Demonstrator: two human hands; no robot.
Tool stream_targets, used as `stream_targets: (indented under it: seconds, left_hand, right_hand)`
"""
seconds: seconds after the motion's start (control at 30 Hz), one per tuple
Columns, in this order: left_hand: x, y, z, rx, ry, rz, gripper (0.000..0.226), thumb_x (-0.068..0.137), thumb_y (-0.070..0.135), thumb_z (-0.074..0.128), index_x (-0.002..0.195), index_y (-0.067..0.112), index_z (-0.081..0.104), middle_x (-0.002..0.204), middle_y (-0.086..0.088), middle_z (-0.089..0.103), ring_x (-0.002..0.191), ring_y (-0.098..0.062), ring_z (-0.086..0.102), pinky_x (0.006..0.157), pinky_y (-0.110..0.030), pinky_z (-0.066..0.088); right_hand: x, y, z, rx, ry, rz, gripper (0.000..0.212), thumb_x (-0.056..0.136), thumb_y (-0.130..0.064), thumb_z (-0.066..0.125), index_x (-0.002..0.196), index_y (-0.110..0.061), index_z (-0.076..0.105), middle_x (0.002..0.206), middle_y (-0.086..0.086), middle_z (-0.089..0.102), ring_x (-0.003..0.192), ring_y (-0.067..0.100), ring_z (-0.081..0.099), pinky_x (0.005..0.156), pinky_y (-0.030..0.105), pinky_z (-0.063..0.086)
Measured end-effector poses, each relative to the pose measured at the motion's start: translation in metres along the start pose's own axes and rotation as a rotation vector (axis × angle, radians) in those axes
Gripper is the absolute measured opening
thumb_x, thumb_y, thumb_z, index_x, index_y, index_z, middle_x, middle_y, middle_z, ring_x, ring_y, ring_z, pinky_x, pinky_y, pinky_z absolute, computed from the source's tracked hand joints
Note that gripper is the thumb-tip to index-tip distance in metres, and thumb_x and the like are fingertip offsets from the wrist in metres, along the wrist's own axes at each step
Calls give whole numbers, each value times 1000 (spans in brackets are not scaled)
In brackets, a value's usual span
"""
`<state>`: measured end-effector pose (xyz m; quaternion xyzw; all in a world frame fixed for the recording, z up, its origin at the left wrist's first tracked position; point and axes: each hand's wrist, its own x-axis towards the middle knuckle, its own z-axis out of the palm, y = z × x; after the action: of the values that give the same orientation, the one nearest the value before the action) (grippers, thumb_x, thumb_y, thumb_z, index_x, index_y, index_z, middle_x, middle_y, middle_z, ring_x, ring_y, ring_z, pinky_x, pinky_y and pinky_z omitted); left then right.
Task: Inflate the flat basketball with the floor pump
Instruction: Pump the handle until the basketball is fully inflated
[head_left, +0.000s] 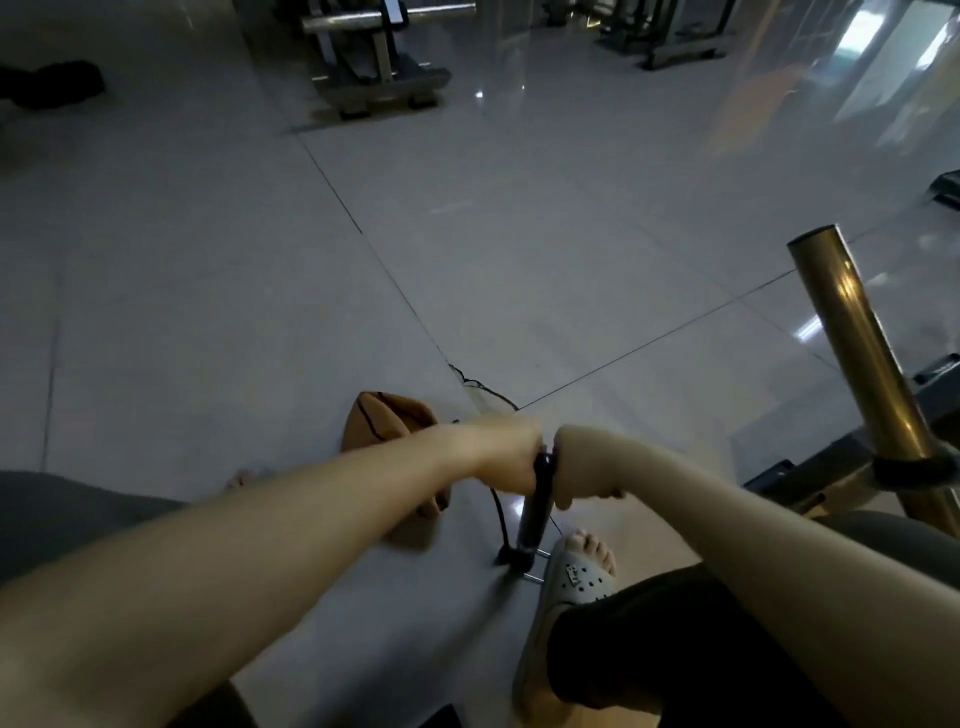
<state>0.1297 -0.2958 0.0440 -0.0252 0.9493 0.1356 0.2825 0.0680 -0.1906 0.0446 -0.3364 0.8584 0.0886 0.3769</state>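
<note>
A black floor pump stands upright on the tiled floor, its wire foot under my right sandal. My left hand grips the left side of the pump handle and my right hand grips the right side, both curled round it. The flat orange basketball lies crumpled on the floor just beyond my left forearm, partly hidden by it. A black hose curves from the pump base up toward the ball.
A brass-coloured metal tube on a gym frame rises at the right, close to my right arm. A weight machine stands far back. A cracked tile joint runs past the ball. Toes of my left foot show beside my left arm.
</note>
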Motion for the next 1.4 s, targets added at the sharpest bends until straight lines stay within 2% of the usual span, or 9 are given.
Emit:
stream_targets:
  seconds: [0.13,0.23,0.43,0.53,0.67,0.8,1.0,1.2,1.4]
  left_hand:
    - [-42,8,-99,-69,130,52,20,83,10,72,68,18,61,62,4,56,52,-8,49,40,-13,35]
    - [-52,11,-118,-44,129,66,18,84,15,74,72,19,61,69,2,58,59,-12,54,49,-20,39]
    - [-6,-2,5,-15,136,-7,9,83,14,60,75,16,59,68,-2,57,61,-22,58,52,-28,46]
    - [14,-7,50,-23,153,-5,4,81,20,58,79,16,60,72,-2,59,66,-25,61,52,-27,41]
    - [33,-12,74,-25,152,-40,6,82,22,58,78,19,61,74,-1,64,64,-20,60,53,-28,40]
    - [33,-8,60,2,121,-45,9,83,21,59,76,20,55,75,-1,62,61,-19,57,49,-27,37]
    - [0,-3,10,37,111,8,9,86,20,62,77,17,63,67,-1,59,60,-21,58,52,-28,43]
    - [-45,10,-105,-75,229,42,10,83,14,69,74,14,65,65,-1,58,55,-16,52,49,-28,40]
    - [-14,-1,3,-64,137,12,6,82,17,61,76,16,62,70,-3,62,61,-21,59,53,-29,48]
  right_hand:
    - [-56,5,-95,148,75,-89,13,77,-13,73,74,-4,65,53,5,49,39,18,39,46,26,39]
    - [-69,0,-110,160,34,-69,13,78,-12,72,81,-2,65,52,3,45,39,16,37,43,22,33]
    - [-7,1,-9,34,-56,-21,20,79,-11,70,65,-6,56,58,7,51,46,19,47,51,28,42]
    - [19,3,31,-52,-10,20,23,82,-13,67,69,-14,48,68,2,53,69,19,55,66,28,46]
    - [44,4,53,-39,85,137,28,87,-17,64,69,-14,43,69,2,47,73,18,53,78,31,51]
    - [44,-6,55,-218,71,277,15,90,-22,66,94,-9,58,101,4,61,99,18,59,96,30,48]
    - [-9,2,-7,128,-154,39,21,83,-17,72,87,2,62,61,6,49,47,17,42,47,28,39]
    - [-64,7,-113,229,-46,-27,15,81,-11,70,90,0,67,52,1,43,42,14,35,45,24,30]
    - [-15,0,-10,94,-93,-10,15,79,-11,70,73,-4,59,55,5,49,42,17,42,46,25,39]
